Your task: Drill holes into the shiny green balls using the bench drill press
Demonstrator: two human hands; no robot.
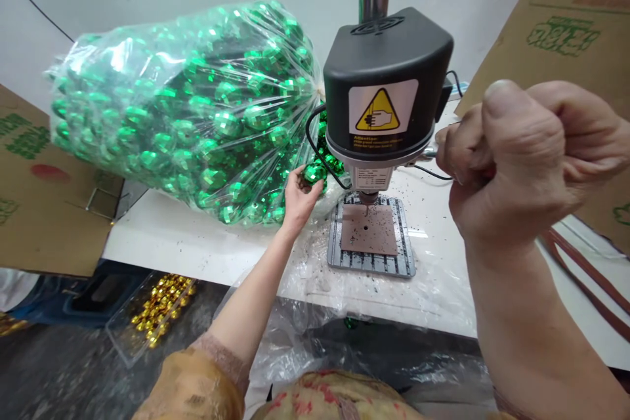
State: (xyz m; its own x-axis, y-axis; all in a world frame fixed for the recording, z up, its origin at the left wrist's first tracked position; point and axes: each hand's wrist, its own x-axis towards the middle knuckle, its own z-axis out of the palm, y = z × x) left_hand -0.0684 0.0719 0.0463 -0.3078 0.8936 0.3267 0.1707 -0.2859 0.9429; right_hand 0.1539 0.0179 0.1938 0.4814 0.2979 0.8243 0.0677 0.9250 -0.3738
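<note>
Between the thumb and fingers of my left hand (301, 200) is a shiny green faceted ball (315, 173), at the mouth of a clear plastic bag (197, 111) full of similar balls. My right hand (522, 157) is closed in a fist beside the black head of a small bench drill press (386, 72). A metal feed lever (429, 153) runs from the drill toward that fist, which covers its end. Under the drill bit (367, 209), a brown board (377, 239) with a dark hole lies on the slotted grey base (406, 262).
Dark shavings are scattered over the white table (443, 210). Cardboard boxes stand at the left (44, 190) and right (556, 33). A clear bin of gold balls (162, 305) sits below at the left. Plastic film (290, 341) hangs over the front edge, and a black cable (311, 134) loops by the drill.
</note>
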